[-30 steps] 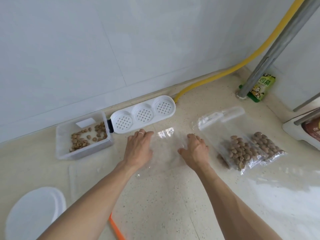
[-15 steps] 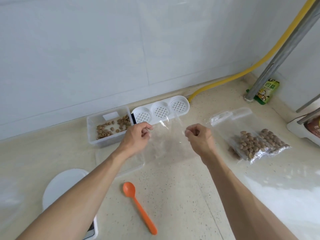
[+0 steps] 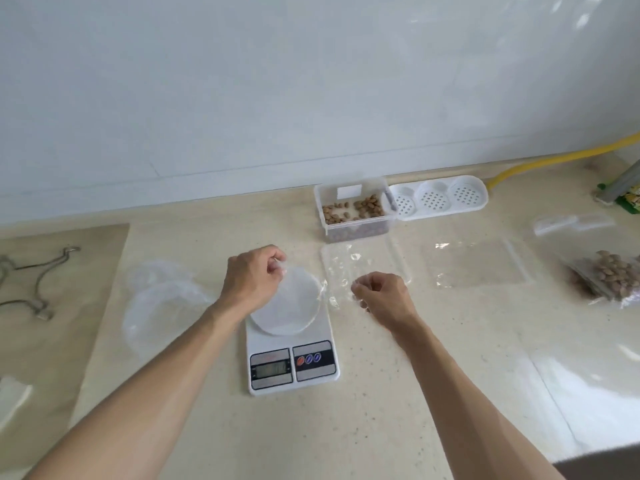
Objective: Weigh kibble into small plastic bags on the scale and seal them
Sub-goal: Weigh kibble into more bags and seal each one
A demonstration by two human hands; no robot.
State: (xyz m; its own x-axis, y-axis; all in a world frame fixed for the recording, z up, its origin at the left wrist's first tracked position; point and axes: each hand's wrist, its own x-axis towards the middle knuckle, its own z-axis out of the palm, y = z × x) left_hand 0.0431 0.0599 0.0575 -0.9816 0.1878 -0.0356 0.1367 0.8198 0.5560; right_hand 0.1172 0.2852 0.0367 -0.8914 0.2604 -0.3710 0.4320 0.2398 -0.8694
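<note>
A white digital scale [image 3: 291,362] stands in the middle of the counter, its round platform [image 3: 287,313] partly under my hands. A thin clear empty bag [image 3: 327,296], barely visible, hangs between both hands over the platform. My left hand [image 3: 254,280] pinches one top corner and my right hand [image 3: 382,297] pinches the other. The clear kibble tub [image 3: 353,211] sits behind them by the wall. Two filled kibble bags [image 3: 609,280] lie at the far right.
A white perforated lid [image 3: 438,199] lies right of the tub. A clear flat lid [image 3: 363,268] and another empty bag [image 3: 479,265] lie behind my right hand. Clear round lids [image 3: 162,301] and a metal wire frame [image 3: 34,282] sit at the left. A yellow hose [image 3: 554,161] runs along the wall.
Both hands lifted the empty bag by its top corners and carried it left, from in front of the perforated lid to above the scale. The view swung left; the orange spoon is gone from view.
</note>
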